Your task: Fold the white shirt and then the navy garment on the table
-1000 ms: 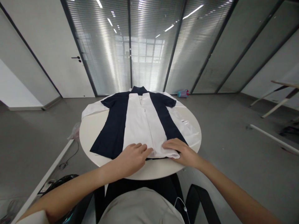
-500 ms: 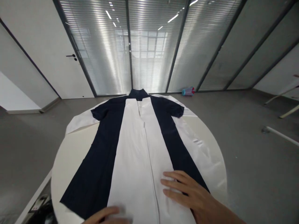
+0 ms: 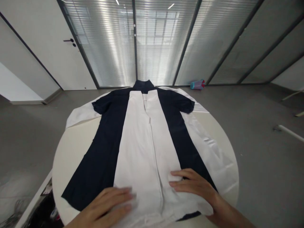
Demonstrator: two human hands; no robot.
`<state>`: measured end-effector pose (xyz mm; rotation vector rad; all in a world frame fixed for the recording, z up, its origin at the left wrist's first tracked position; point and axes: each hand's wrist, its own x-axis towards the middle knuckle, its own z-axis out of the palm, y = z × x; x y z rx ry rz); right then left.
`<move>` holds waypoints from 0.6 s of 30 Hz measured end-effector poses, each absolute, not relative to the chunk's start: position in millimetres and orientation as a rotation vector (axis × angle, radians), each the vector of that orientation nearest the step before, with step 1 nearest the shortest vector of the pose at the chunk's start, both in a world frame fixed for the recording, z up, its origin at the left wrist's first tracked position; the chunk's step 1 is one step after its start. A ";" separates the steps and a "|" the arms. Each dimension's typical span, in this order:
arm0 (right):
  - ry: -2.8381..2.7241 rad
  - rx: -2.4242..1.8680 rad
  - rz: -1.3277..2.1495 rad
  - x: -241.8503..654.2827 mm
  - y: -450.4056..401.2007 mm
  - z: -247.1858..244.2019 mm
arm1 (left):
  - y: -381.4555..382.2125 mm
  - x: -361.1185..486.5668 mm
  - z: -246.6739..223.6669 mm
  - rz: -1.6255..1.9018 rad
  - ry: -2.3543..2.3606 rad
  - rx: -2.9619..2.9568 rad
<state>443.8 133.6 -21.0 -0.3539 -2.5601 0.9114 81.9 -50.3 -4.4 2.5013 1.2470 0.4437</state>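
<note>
A garment with a white front panel (image 3: pixel 137 142) and dark navy sides and short sleeves (image 3: pixel 104 148) lies spread out, its collar pointing away from me. White cloth (image 3: pixel 209 142) shows beneath it on both sides. My left hand (image 3: pixel 109 202) is over the lower left of the white panel, fingers apart and slightly blurred, holding nothing visible. On the lower right, my right hand (image 3: pixel 192 183) rests on the panel with its fingers spread. The near hem is rumpled, and one edge is raised by my right wrist.
The garment lies on a round white table (image 3: pixel 66 158). Beyond are a glass partition with blinds, a white door (image 3: pixel 52 47) and a blue and red item (image 3: pixel 197 85) on the floor. A dark bag (image 3: pixel 44 209) is at the lower left.
My left hand has come further into view over the panel. The near part of the white cloth has shifted and its hem now shows. The camera view has tilted slightly down.
</note>
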 end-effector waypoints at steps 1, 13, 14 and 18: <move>-2.551 -0.349 0.935 442.9 133.5 -18.6 | -47.8 83.1 4.9 0.399 1.269 2.508; -2.257 -0.948 0.869 408.2 131.7 -1.6 | 11.3 71.1 16.4 0.765 1.448 1.755; -2.228 -1.033 0.818 404.1 133.9 -4.0 | 18.4 70.8 12.4 0.813 1.489 1.659; -2.236 -1.258 0.667 392.0 142.1 -10.0 | 44.3 72.3 1.1 0.850 1.579 1.403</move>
